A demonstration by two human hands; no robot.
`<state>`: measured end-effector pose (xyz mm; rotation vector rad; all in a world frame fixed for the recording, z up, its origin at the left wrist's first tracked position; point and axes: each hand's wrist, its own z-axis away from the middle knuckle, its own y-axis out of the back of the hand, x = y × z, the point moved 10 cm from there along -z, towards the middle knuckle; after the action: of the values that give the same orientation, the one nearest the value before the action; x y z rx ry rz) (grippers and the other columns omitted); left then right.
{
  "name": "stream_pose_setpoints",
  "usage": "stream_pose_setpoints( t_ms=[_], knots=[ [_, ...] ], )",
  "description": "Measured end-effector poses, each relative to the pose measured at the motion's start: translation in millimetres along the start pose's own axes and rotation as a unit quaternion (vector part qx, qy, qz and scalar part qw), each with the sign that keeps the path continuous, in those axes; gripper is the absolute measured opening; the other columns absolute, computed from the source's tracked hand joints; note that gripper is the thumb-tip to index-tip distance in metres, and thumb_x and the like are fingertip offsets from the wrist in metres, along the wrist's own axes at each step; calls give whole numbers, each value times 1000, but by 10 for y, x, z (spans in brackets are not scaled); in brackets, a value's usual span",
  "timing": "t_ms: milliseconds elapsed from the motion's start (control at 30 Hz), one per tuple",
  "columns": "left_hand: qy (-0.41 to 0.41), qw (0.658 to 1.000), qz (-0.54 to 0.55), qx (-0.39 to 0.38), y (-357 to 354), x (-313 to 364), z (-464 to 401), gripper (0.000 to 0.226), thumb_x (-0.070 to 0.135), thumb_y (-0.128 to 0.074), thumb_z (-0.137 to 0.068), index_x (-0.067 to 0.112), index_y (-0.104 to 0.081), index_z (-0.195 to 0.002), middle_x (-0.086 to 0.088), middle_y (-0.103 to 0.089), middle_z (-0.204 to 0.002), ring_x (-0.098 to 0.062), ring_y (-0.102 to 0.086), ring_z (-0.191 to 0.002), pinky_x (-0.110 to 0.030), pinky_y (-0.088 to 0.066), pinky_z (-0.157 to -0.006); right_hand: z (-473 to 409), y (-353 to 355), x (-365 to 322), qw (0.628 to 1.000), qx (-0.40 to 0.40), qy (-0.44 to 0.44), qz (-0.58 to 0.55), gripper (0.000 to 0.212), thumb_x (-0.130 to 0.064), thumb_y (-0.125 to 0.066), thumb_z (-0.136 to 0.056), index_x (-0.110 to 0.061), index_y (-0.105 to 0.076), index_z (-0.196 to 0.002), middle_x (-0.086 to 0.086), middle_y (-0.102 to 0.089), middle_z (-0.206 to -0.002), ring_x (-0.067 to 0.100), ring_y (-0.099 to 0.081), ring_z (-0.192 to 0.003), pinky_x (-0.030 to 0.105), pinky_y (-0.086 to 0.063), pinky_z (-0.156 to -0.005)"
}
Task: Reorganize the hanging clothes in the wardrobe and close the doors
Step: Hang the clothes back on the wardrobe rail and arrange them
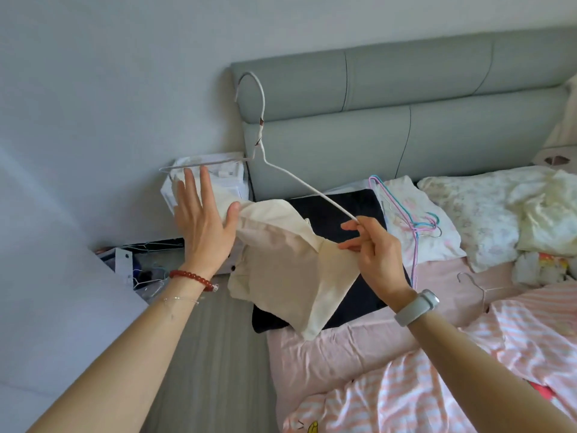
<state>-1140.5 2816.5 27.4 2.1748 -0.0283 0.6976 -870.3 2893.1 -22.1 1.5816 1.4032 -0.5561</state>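
While the right hand pinches the end of a white wire hanger together with a corner of the cream garment, the left hand is spread wide, fingers straight, thumb touching the cloth's other edge. Hanger tilted up over the bed's edge (hook against the grey headboard). Garment hangs between both hands above a black cushion; pink and blue hangers lie on the pillow nearby.

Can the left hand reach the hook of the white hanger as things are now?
Probably yes. The left hand is open beside the cream garment, and nothing stands between it and the hook of the white hanger above.
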Motion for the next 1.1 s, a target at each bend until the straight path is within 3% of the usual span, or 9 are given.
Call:
stream_pose_setpoints(
  t_ms=[200,333,400,500,667,800,867,1000,1100],
  knots=[
    [36,998,-46,36,990,-44,37,64,37,-36,-97,16,-3,-148,-8,-4,-156,-29,1,-143,-58,1,-109,41,326,-1182,988,53,136,52,27,6,-33,-87,1,-59,-92,0,-62,-90,14,-64,-53,20,-50,-55],
    [1,996,-54,68,1587,108,209,39,29,-34,-99,16,-42,-135,-13,-47,-130,-32,-36,-128,-52,-11,-108,287,625,-1723,967,126,195,109,30,-14,-35,-89,-2,-62,-85,-3,-60,-72,12,-49,-46,22,-39,-52],
    [-36,997,-26,64,1810,219,382,29,23,-37,-99,11,-61,-112,-16,-59,-105,-36,-54,-103,-41,-32,-92,437,775,-1839,957,154,200,147,29,-15,-37,-88,-2,-63,-83,7,-63,-73,20,-47,-52,30,-39,-53],
    [-70,997,-7,13,1987,407,770,25,25,-43,-96,16,-66,-90,-6,-66,-88,-28,-58,-87,-29,-28,-63,681,1009,-1789,947,181,156,216,19,-4,-43,-87,-1,-61,-81,15,-62,-78,33,-55,-70,31,-33,-58],
    [-71,990,88,-83,2082,623,1494,27,20,-45,-93,28,-58,-71,10,-49,-55,-8,-42,-51,-29,-32,-56,1177,1194,-1658,960,190,64,196,22,0,-39,-90,5,-60,-96,27,-58,-94,43,-49,-91,39,-34,-77],
    [-22,989,120,-82,2230,643,1972,34,20,-47,-93,34,-54,-63,9,-47,-49,-9,-40,-47,-27,-30,-53,1635,1112,-1878,957,196,32,210,36,-10,-42,-93,2,-44,-128,24,-46,-128,37,-40,-120,47,-24,-103],
    [-4,988,120,-96,2296,669,2184,34,22,-48,-92,34,-54,-62,8,-46,-49,-9,-40,-49,-28,-29,-54,1945,852,-2175,953,157,120,230,42,-20,-42,-93,-4,-40,-132,18,-44,-132,31,-36,-123,47,-20,-106],
    [29,987,127,-89,2551,612,2481,36,21,-48,-93,34,-54,-60,7,-53,-56,-11,-46,-55,-28,-32,-57,2519,31,-2426,923,-86,282,248,43,-34,-40,-91,-14,-50,-128,6,-58,-121,20,-42,-119,50,-31,-103],
    [28,984,150,-90,2707,585,2659,37,17,-49,-92,34,-55,-60,-4,-66,-72,-16,-56,-68,-26,-39,-63,2562,-86,-2506,912,-95,311,249,26,-23,-51,-88,-11,-67,-105,4,-67,-96,26,-58,-94,42,-41,-85]
  ],
)
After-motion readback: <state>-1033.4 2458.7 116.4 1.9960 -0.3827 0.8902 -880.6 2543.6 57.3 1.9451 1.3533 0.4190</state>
